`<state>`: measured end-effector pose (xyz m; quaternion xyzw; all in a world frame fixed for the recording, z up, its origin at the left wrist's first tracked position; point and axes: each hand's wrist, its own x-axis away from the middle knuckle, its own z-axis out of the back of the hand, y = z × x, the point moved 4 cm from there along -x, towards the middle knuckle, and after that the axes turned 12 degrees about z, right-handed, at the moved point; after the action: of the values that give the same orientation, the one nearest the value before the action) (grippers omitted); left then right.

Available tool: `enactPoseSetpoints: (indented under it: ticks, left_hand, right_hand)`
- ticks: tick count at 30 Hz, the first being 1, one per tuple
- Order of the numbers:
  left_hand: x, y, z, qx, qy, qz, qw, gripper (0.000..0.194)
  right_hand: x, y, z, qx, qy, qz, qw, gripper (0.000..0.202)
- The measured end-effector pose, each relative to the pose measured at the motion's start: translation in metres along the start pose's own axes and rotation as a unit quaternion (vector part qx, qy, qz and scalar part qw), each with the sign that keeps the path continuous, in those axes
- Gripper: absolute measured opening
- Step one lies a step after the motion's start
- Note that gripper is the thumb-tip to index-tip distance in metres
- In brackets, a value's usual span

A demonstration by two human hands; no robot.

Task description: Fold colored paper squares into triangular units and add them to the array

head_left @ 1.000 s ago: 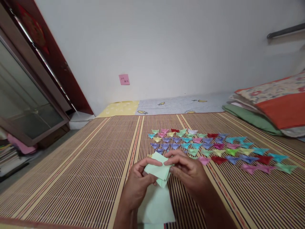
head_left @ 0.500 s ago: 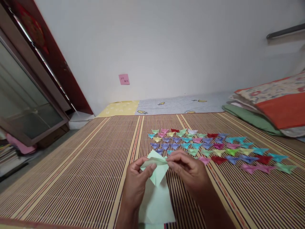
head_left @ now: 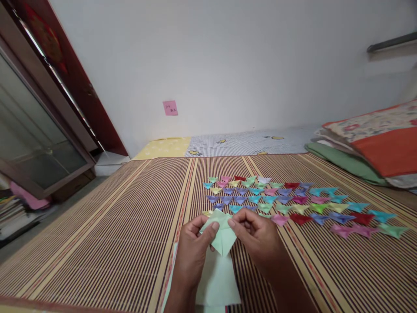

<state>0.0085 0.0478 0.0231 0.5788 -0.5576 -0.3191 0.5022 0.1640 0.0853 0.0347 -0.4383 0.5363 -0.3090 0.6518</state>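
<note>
Pinching folded green paper (head_left: 222,240) | between left fingers (head_left: 209,233) and right fingers (head_left: 239,230) | side edges

Looks like a bedroom in somebody's home tbh: striped mat (head_left: 107,234) over a patterned sheet (head_left: 241,144) across the middle, folded bedding (head_left: 387,145) piled at the right edge, dark red door (head_left: 80,93) at upper left.

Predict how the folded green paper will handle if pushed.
The folded green paper is probably light: it is thin, and the left hand and right hand just pinch it. Its folded layers likely stiffen it somewhat, but its pointed near corner may bend easily.
</note>
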Motion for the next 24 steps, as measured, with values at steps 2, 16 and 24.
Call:
enactPoseSetpoints:
  ticks: [2, 16, 24]
  left_hand:
    - [0.001, 0.001, -0.002, -0.012, 0.002, -0.002, 1.0, 0.035]
    - [0.006, 0.0, -0.007, -0.073, -0.018, -0.006, 0.997, 0.041]
    - [0.009, 0.006, -0.011, -0.077, -0.01, -0.021, 0.997, 0.034]
  right_hand:
    - [0.0, 0.001, 0.0, 0.001, 0.002, -0.002, 1.0, 0.028]
    - [-0.005, 0.0, 0.005, -0.004, -0.016, 0.068, 0.998, 0.02]
    - [-0.003, 0.008, -0.004, -0.114, -0.003, 0.004, 0.993, 0.023]
